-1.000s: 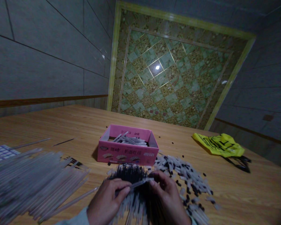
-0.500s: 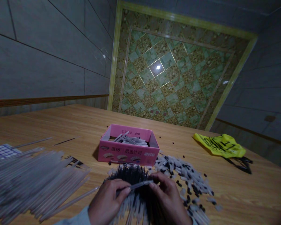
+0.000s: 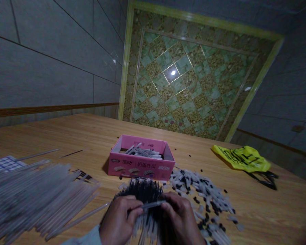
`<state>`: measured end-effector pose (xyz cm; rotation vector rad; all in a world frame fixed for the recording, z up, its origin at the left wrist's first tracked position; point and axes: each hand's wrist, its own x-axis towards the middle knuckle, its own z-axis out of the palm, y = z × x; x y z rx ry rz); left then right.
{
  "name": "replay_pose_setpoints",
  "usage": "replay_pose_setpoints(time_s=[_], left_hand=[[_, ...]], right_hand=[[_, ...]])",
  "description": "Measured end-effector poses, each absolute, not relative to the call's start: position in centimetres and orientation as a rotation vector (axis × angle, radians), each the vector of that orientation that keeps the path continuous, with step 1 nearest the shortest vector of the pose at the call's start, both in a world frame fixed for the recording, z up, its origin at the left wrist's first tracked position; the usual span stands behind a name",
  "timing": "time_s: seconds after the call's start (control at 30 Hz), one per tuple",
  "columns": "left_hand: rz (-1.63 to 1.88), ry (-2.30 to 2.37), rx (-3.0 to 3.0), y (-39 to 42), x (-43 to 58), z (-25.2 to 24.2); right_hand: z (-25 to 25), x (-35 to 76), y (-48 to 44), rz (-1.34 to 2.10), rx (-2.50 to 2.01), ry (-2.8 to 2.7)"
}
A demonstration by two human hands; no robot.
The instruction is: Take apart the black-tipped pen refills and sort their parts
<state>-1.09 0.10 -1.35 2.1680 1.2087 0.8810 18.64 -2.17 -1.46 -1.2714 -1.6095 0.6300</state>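
A thin translucent tube point(image 3: 154, 204) with a greyish look spans the gap between my two hands. My left hand point(image 3: 123, 216) pinches its left end between thumb and forefinger. Around the right end, the thumb and fingers of my right hand point(image 3: 181, 214) are closed. Beneath both hands lies a bundle of thin dark-tipped sticks point(image 3: 144, 187), partly hidden by them. Just beyond stands an open pink box point(image 3: 141, 166) with short grey-white tubes point(image 3: 145, 153) inside. Small white and black caps or pieces point(image 3: 204, 189) lie scattered beside my right hand.
Many long clear tubes point(image 3: 38, 194) are heaped on the wooden table point(image 3: 91, 136) at the left, near a checked cloth point(image 3: 6, 164). One thin dark rod point(image 3: 71, 153) lies behind them. At the right is a yellow bag point(image 3: 242, 158) with black handles.
The tube has become slightly more level, and my right hand has shifted a little lower. Both hands keep hold of the tube. The whole view has moved slightly.
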Motion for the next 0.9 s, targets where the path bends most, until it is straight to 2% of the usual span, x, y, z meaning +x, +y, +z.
replay_pose_setpoints(time_s=[0.33, 0.57, 0.67, 0.73, 0.83, 0.9], left_hand=[[0.964, 1.300, 2.432, -0.9, -0.8, -1.3], [0.869, 1.238, 2.481, 0.1, -1.2, -0.4], [0.948, 1.433, 2.476, 1.9, -3.4, 1.1], [0.761, 1.673, 2.456, 3.2, -5.8, 2.0], [0.179, 1.939, 2.393, 4.3, -9.1, 2.6], [0.093, 1.960, 2.396, 4.4, -10.1, 2.3]], right_hand=[[-2.6, 17.6, -1.9, 1.131, -1.157, -1.050], [-2.3, 18.0, -1.3, 1.090, -1.141, -1.040], [-1.4, 18.6, -1.1, 1.013, -1.153, -0.947], [-1.0, 19.0, -1.1, 0.986, -1.140, -0.877], [-0.8, 19.2, -1.1, 0.973, -1.128, -0.848], [-0.6, 19.1, -1.2, 0.962, -1.125, -0.868]])
